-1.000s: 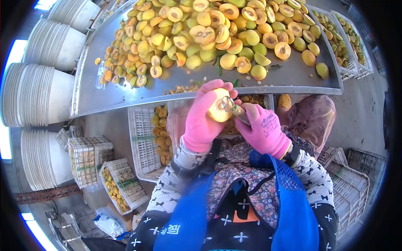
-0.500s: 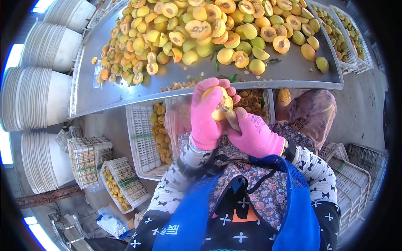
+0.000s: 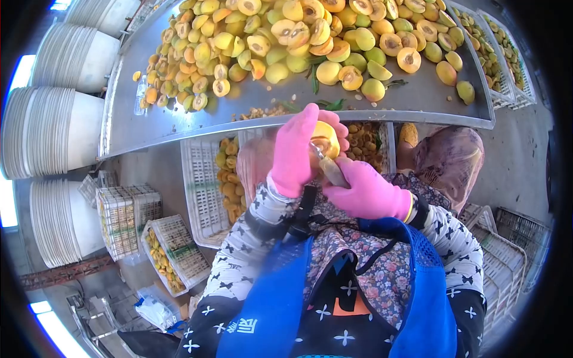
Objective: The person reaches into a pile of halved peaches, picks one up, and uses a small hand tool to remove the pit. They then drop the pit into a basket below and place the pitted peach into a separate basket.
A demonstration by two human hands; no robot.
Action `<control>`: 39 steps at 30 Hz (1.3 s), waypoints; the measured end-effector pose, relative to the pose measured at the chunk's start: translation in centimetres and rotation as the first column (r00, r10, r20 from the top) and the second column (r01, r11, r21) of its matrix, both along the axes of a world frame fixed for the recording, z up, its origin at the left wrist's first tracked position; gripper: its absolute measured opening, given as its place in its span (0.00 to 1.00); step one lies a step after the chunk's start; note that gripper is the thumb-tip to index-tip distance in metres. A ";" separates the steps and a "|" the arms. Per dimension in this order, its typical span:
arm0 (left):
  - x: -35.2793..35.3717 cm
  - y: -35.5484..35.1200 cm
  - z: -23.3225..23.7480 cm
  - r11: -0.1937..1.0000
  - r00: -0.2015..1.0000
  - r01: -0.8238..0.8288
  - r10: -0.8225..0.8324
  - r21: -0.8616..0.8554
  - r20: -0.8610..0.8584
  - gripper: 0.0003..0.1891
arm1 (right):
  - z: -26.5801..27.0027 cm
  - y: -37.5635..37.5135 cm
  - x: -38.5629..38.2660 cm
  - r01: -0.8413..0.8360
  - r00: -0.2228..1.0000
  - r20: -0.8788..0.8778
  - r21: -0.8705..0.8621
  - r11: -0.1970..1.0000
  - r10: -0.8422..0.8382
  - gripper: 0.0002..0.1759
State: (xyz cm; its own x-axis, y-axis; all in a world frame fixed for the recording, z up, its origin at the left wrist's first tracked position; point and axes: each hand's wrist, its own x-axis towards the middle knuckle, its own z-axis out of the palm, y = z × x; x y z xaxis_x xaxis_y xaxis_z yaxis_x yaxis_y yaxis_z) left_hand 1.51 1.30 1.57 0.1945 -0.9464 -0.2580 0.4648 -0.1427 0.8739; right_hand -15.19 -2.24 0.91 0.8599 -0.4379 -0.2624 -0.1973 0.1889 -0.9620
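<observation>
In pink gloves, both my hands meet just in front of the metal table. My left hand is wrapped round a yellow peach half, its cut face toward me. My right hand grips a pitting tool with a wooden-looking handle and a thin metal tip. The tip touches or enters the cut face near the pit hollow; how deep it goes is hidden. Below the hands and the table edge, a white crate contains peach halves.
The steel table bears a big heap of peach halves, leaves and loose pits. Stacked white tubs line the left. Crates of fruit stand at lower left; more crates are at right. A person's covered knee is near the table.
The peach half has turned in my left hand, showing more of its cut face and the metal tip. My right hand keeps hold of the tool. The whole view has shifted slightly.
</observation>
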 end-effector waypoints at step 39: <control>1.7 -4.8 0.2 0.979 0.978 0.181 -0.189 -0.097 -0.084 0.22 | -0.8 -3.4 -3.3 0.436 0.887 0.208 -0.672 0.599 -0.413 0.22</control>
